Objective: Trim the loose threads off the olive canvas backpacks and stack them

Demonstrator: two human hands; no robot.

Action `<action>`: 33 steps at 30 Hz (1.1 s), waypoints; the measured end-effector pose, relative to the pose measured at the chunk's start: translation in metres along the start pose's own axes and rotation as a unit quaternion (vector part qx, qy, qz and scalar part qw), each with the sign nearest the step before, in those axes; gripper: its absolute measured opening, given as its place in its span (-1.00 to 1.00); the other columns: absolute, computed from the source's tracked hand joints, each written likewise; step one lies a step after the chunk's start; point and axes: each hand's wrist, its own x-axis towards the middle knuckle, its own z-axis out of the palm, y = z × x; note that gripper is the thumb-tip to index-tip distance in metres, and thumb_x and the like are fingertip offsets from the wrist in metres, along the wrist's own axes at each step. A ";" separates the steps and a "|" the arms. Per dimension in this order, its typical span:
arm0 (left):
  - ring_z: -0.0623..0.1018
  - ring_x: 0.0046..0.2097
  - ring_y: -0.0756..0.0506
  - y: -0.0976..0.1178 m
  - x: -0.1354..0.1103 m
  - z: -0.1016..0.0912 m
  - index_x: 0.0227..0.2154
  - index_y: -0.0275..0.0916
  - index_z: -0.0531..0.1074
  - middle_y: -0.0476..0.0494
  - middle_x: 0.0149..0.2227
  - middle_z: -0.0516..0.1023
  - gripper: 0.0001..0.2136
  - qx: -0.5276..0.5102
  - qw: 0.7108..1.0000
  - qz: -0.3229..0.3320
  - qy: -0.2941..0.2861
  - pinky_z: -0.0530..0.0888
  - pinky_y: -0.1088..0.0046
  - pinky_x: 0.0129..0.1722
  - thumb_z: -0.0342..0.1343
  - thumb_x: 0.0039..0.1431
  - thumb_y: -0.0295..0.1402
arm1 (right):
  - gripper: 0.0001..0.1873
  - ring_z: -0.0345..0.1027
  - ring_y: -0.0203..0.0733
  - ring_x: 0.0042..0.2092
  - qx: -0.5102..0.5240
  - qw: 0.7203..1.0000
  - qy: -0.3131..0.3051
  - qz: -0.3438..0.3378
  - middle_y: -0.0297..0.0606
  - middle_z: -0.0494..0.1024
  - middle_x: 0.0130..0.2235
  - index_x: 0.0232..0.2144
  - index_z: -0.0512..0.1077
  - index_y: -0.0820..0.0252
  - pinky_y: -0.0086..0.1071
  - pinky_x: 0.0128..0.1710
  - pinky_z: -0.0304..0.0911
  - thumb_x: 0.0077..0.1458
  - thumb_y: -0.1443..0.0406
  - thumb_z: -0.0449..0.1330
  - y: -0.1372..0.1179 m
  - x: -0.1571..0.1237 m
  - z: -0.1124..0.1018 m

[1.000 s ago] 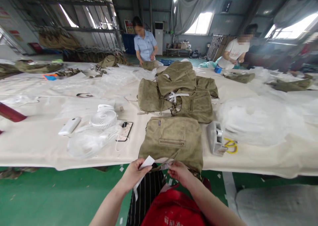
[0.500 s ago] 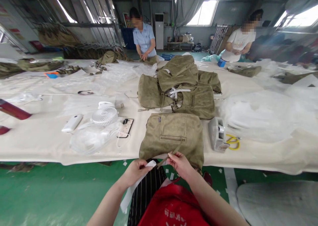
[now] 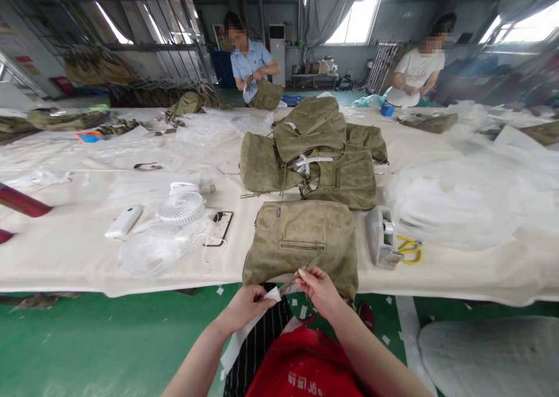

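Note:
An olive canvas bag [image 3: 301,240] lies flat at the near edge of the white table [image 3: 65,251], zip pocket facing up. My left hand [image 3: 247,305] is closed on a strip of white paper [image 3: 244,333] that hangs down below the table edge. My right hand [image 3: 319,289] pinches a thin olive strap [image 3: 297,275] that comes off the bag's lower edge. Both hands are close together just below the bag.
A pile of olive bags [image 3: 314,152] sits behind the near one. A tape dispenser [image 3: 379,234] and yellow scissors [image 3: 408,247] lie to the right; a small white fan [image 3: 181,206], phone [image 3: 219,228] and plastic wrap to the left. Two people work at the far side.
My hands rose slightly toward the bag's lower edge, and my right hand took up the olive strap. The person at the far side lifted a bag off the table.

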 end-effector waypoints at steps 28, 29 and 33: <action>0.25 -0.52 0.02 0.028 0.035 0.019 -0.56 -0.25 0.48 0.04 -0.60 0.33 -0.69 0.018 0.996 0.058 -0.067 0.10 0.53 -0.51 0.10 -0.04 -0.07 | -0.64 -0.16 -0.51 -0.71 -0.146 0.988 0.020 0.040 -0.55 0.17 -0.77 -0.54 0.45 0.28 -0.49 -0.70 -0.30 -0.29 0.11 0.38 0.008 0.011 -0.017; 0.25 -0.52 0.01 0.030 0.036 0.018 -0.57 -0.24 0.48 0.03 -0.60 0.33 -0.68 0.019 0.995 0.067 -0.076 0.10 0.53 -0.51 0.06 -0.01 -0.07 | -0.64 -0.16 -0.51 -0.71 -0.128 0.991 0.017 0.047 -0.56 0.14 -0.78 -0.54 0.43 0.28 -0.49 -0.70 -0.30 -0.29 0.10 0.38 0.005 0.011 -0.019; 0.23 -0.55 0.01 0.036 0.042 0.016 -0.60 -0.23 0.48 0.03 -0.64 0.31 -0.64 0.045 0.994 0.059 -0.082 0.08 0.52 -0.52 -0.01 0.05 -0.07 | -0.56 -0.04 -0.49 -0.71 -0.037 0.997 0.053 0.053 -0.51 0.25 -0.70 -0.42 0.43 0.26 -0.51 -0.71 -0.19 -0.17 -0.01 0.28 -0.007 0.015 -0.029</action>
